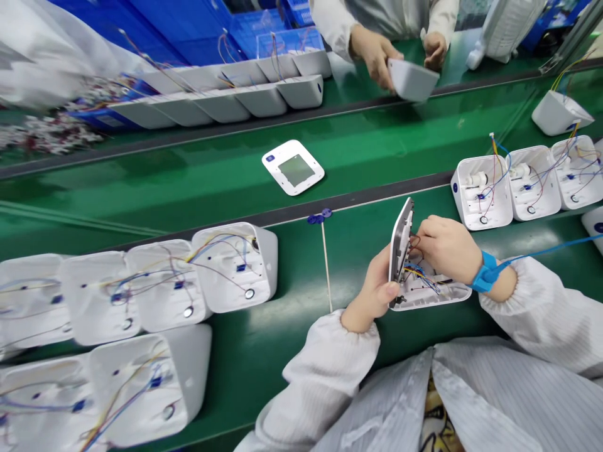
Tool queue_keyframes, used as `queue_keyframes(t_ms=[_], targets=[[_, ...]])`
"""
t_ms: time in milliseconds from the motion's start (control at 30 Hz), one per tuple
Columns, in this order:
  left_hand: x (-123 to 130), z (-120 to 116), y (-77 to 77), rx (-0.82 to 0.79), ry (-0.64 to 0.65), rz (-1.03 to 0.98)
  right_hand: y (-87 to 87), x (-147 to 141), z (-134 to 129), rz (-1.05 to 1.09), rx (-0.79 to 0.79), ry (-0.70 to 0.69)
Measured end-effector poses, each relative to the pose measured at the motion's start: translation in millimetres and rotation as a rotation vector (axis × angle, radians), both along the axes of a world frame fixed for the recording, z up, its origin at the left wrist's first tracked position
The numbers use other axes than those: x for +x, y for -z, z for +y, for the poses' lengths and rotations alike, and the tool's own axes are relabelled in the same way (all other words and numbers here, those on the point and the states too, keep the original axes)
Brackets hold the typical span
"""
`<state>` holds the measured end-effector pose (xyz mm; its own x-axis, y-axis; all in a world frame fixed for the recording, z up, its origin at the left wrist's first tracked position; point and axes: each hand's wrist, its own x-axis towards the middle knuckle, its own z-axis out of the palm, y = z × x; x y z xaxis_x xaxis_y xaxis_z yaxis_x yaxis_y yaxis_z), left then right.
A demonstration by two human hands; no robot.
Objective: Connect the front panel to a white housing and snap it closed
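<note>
Four open housings (226,296) sit left of the grip; the left hand (377,285) grips a panel (400,242) upright by a white shell (440,296); rightward, the right hand (447,248) reaches the wires (421,274), pinch unclear; wire handling seems underway, calling for a steady panel

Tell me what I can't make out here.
All in the head view:
- Right hand: what its fingertips grip, hidden by its own fingers
- Panel: outer face, turned nearly edge-on
- Blue mark: too small to read
- Far person: head, past top edge
</note>
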<state>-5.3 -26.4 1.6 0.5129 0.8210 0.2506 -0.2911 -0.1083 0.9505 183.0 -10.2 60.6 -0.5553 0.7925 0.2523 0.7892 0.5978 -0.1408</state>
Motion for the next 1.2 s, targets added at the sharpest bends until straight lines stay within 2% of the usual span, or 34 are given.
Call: queue_keyframes(t_ms=[133, 233, 300, 367, 467, 667, 800, 867, 1000, 1200], targets=[[0.2, -0.7, -3.6, -0.043, 0.014, -0.026, -9.6, 6.7, -6.3, 0.163, -0.162, 0.062], [0.1, -2.0, -4.2, -0.027, 0.020, -0.047, -25.8, 9.5, -16.2, 0.369, -0.436, 0.052], [-0.1, -2.7, -3.2, -0.031, 0.036, -0.059, -35.7, 7.8, -22.3, 0.385, -0.612, 0.047], [-0.2, -2.9, -2.2, -0.047, 0.042, -0.064, -41.3, 4.5, -25.5, 0.316, -0.703, 0.053], [-0.3, -2.3, -2.4, -0.024, 0.038, -0.028, -41.8, 2.2, -23.9, 0.310, -0.807, 0.071], [-0.4, 0.2, -4.9, 0.088, 0.041, 0.005, -34.1, 8.0, -15.4, 0.616, -1.022, 0.155], [-1.1, 1.0, -3.7, 0.101, 0.045, 0.017, -31.3, 12.6, -12.1, 0.717, -1.188, 0.118], [-1.4, 1.2, -3.0, 0.122, 0.048, 0.032, -31.7, 14.7, -10.9, 0.657, -1.143, 0.120], [-2.2, 1.3, -0.6, 0.154, 0.041, 0.040, -32.8, 13.5, -14.0, 0.424, -0.910, 0.118], [-4.7, 0.7, 5.0, 0.172, 0.033, 0.057, -15.3, 8.1, -27.2, 0.132, -0.525, -0.096]])
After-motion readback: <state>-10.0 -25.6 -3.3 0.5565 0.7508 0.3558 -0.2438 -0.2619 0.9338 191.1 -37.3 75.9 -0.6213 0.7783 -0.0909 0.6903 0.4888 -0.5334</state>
